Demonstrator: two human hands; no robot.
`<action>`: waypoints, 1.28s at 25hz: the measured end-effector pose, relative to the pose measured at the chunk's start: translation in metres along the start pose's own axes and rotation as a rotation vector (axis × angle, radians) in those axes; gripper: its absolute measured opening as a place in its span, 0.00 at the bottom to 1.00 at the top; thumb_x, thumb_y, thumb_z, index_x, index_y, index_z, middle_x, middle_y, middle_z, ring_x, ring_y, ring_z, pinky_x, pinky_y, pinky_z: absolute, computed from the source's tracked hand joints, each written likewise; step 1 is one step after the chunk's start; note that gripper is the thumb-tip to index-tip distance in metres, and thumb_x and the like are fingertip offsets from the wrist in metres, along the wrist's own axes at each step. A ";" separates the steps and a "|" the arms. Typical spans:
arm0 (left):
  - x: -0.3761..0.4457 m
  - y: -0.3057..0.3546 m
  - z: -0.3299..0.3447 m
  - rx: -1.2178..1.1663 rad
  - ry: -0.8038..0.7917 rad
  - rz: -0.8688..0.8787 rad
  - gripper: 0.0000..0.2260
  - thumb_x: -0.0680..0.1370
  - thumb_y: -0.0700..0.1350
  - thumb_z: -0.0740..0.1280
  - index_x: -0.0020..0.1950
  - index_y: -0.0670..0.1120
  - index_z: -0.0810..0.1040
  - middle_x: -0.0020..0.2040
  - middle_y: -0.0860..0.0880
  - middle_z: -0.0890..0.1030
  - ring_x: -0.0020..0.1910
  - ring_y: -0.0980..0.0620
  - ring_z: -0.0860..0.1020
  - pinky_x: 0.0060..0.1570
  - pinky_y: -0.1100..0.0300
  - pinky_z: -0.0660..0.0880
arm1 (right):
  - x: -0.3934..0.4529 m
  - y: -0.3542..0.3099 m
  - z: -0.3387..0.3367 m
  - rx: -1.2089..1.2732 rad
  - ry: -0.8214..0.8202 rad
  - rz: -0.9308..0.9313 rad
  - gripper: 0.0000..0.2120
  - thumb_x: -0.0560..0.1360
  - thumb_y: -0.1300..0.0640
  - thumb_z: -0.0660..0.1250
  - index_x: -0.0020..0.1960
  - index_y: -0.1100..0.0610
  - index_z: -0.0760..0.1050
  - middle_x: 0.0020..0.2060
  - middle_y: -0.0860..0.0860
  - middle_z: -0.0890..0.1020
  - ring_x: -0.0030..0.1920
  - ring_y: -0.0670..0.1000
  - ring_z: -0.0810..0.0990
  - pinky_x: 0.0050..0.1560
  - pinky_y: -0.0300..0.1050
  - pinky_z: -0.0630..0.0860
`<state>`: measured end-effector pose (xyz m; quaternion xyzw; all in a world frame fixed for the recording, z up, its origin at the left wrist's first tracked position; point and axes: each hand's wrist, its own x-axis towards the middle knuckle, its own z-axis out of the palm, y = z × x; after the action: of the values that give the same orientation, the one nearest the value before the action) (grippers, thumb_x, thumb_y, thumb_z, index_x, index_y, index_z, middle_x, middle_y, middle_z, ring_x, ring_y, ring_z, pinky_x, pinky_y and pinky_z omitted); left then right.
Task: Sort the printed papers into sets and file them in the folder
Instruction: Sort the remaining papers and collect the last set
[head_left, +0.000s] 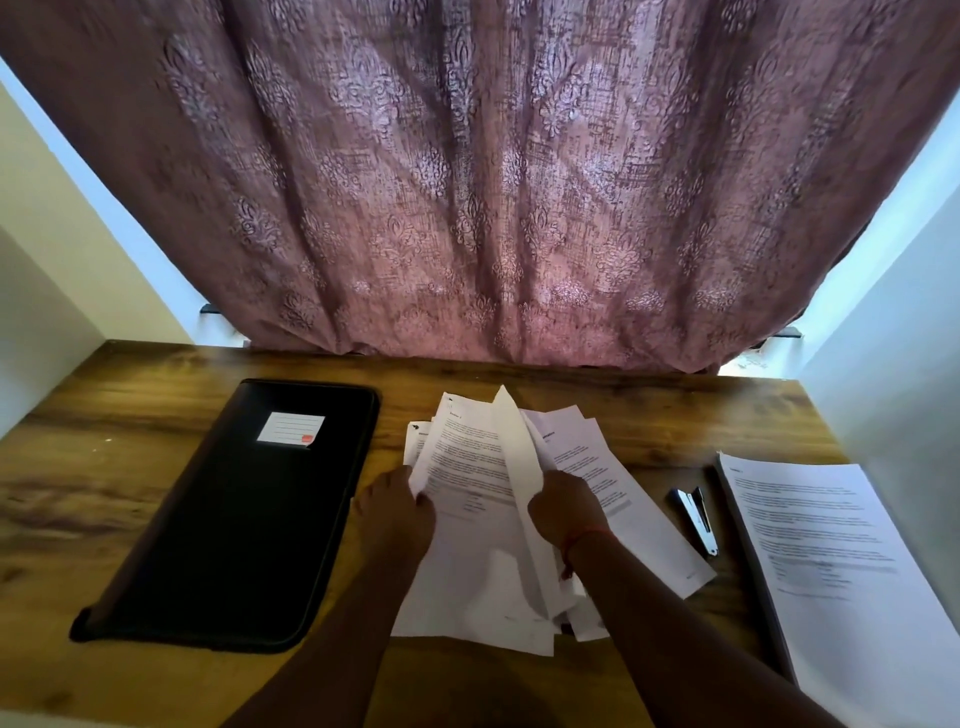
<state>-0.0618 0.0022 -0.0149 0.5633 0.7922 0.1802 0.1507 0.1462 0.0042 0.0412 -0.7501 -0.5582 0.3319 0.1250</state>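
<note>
I see a wooden desk running up to a mauve patterned curtain that hangs behind its far edge. A black and silver stapler lies flat on the wood toward the right. White walls flank both sides.

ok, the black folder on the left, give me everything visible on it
The black folder lies flat and closed on the wooden desk, left of the loose papers, angled with its far end tilted right. It looks like matte leatherette with rounded corners and a raised edge, possibly a zip. A white lined label with a red mark sits near the far end. Neither hand touches it.
</note>
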 end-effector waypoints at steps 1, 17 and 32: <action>0.001 0.000 -0.004 0.010 -0.018 -0.023 0.17 0.78 0.53 0.67 0.66 0.51 0.74 0.64 0.49 0.78 0.64 0.43 0.76 0.69 0.41 0.68 | 0.002 0.001 -0.001 -0.003 -0.005 0.014 0.12 0.78 0.58 0.64 0.60 0.57 0.77 0.52 0.54 0.82 0.47 0.52 0.79 0.56 0.50 0.79; -0.009 0.006 -0.002 -0.094 -0.215 0.039 0.21 0.78 0.52 0.69 0.69 0.47 0.73 0.68 0.45 0.73 0.65 0.42 0.73 0.66 0.47 0.72 | 0.001 0.008 0.001 -0.051 0.003 -0.024 0.13 0.78 0.58 0.64 0.62 0.59 0.76 0.55 0.55 0.81 0.54 0.55 0.81 0.58 0.48 0.79; -0.018 0.012 -0.012 0.155 -0.041 0.156 0.11 0.81 0.54 0.61 0.58 0.50 0.75 0.62 0.49 0.77 0.61 0.46 0.75 0.65 0.48 0.71 | 0.001 0.008 0.000 -0.021 0.016 -0.024 0.12 0.79 0.58 0.62 0.61 0.58 0.77 0.53 0.54 0.82 0.51 0.55 0.81 0.57 0.49 0.79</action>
<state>-0.0513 -0.0121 0.0021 0.6367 0.7544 0.1178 0.1083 0.1522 0.0027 0.0365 -0.7474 -0.5695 0.3183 0.1254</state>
